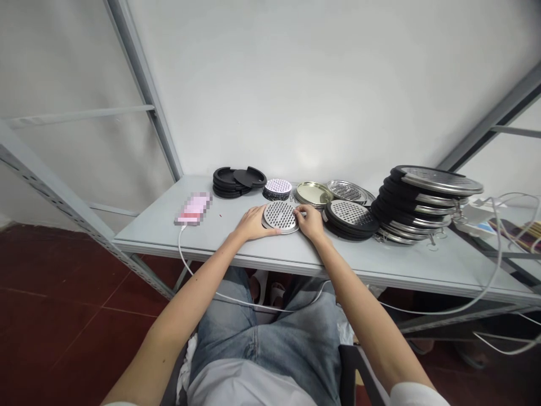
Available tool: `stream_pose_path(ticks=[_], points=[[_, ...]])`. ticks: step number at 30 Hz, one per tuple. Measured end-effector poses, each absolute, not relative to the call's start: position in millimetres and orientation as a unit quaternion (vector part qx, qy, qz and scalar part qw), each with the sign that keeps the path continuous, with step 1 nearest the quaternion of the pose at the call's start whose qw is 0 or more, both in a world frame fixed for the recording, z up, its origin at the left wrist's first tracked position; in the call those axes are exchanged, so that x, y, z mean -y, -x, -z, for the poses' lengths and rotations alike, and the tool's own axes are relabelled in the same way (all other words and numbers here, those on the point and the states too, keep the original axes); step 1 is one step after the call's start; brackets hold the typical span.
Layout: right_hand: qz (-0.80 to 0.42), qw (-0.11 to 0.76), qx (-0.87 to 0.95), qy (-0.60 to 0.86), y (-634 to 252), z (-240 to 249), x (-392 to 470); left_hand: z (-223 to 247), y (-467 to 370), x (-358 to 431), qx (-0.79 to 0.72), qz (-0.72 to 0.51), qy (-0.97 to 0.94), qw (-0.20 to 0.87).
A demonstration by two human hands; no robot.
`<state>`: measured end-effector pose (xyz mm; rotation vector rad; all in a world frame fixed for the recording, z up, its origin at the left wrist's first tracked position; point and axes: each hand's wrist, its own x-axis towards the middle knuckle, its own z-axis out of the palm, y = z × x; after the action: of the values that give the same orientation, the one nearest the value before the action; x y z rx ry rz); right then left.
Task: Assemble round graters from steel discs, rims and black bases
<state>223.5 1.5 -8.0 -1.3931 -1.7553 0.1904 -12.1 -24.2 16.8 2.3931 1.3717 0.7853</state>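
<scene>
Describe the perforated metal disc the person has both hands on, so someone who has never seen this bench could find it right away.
On the grey table, look at the near edge in the middle, between the left hand and right hand. The perforated disc lies there flat and alone, unlike the discs stacked in black rings to its right.

Thing: round perforated metal disc (280,216)
Pose: flat on the table (220,234)
Place: frame centre, between both hands, touched at both edges

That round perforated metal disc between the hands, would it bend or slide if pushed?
The perforated metal disc looks stiff, thin and probably light. Lying flat on the smooth table, it would likely slide, not roll. Its shiny surface may be slippery.
</scene>
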Motion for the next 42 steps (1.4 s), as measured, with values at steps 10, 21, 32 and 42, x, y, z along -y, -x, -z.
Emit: stream_pose_path(ticks=[10,21,32,42], points=[[-0.081,0.421,0.690,0.583,-223.1,6.5,0.4,-15.0,10.7,23.3,-0.480,-0.251,-0.832,0.121],[-0.083,0.395,0.698,0.591,-225.2,6.8,-6.2,-12.9,9.7,22.3,-0.498,-0.230,-0.828,0.119],[-0.077,0.386,0.697,0.599,-226.6,8.7,-9.9,-10.6,9.2,19.4,-0.505,-0.225,-0.825,0.111],[-0.100,0.385,0.700,0.593,-230.1,9.0,-9.0,-8.8,9.9,19.7,-0.516,-0.232,-0.814,0.128]])
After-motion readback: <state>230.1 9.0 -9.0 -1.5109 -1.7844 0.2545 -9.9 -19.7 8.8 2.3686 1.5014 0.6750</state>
